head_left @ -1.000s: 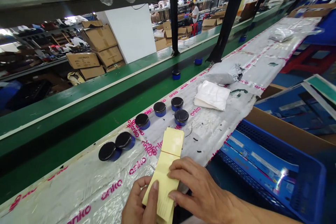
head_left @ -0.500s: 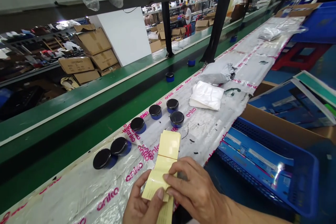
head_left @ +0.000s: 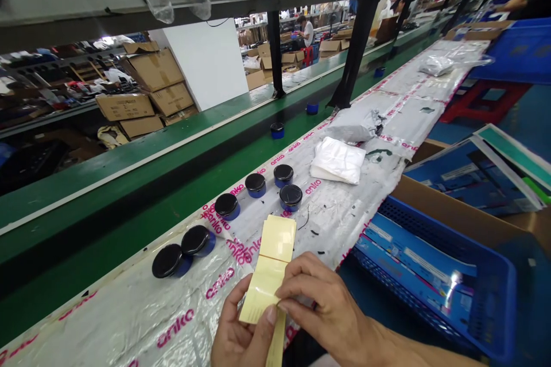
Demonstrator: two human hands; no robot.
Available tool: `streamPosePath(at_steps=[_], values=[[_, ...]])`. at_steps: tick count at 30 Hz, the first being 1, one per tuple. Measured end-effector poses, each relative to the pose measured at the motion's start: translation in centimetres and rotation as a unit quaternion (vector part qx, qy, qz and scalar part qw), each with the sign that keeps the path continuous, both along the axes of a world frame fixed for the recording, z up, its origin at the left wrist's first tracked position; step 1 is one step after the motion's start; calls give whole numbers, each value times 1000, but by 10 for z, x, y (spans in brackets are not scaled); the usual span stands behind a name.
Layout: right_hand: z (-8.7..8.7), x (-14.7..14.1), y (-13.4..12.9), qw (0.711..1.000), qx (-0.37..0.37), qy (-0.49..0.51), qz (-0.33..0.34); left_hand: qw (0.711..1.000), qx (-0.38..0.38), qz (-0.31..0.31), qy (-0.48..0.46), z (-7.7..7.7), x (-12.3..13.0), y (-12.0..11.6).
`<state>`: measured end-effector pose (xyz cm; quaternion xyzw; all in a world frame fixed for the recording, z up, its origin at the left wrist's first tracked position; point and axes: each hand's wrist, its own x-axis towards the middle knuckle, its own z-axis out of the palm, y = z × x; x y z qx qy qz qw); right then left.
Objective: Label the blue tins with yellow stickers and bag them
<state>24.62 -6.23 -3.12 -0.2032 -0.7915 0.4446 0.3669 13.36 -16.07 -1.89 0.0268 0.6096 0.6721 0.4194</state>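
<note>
A folded strip of yellow label sheets hangs between my hands at the bottom centre. My left hand holds it from the left, thumb on top of the lower part. The fingers of my right hand are pinched together at the strip's right edge; whether a label is between the fingertips is too small to tell. Beyond the strip, blue jars with black lids stand on the plastic-covered table, among them a pair at the left and a single jar just past the strip's far end.
Folded white cloths and a grey plastic bag lie further along the table. A green conveyor runs alongside with a few jars on it. At the right are a blue basket and a cardboard box. Other people are in the background.
The lower yellow sheet has shifted slightly right and lies less spread. Both hands have moved a little, my left hand to the right. The camera view has tilted slightly.
</note>
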Motion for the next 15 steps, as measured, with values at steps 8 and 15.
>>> streamPosePath(at_steps=[8,15], values=[[1,3,2,1000,-3,-26,11,1000,17,16,16,-9,5,1],[0,2,1,997,68,-14,-16,999,18,40,27,-10,6,5]])
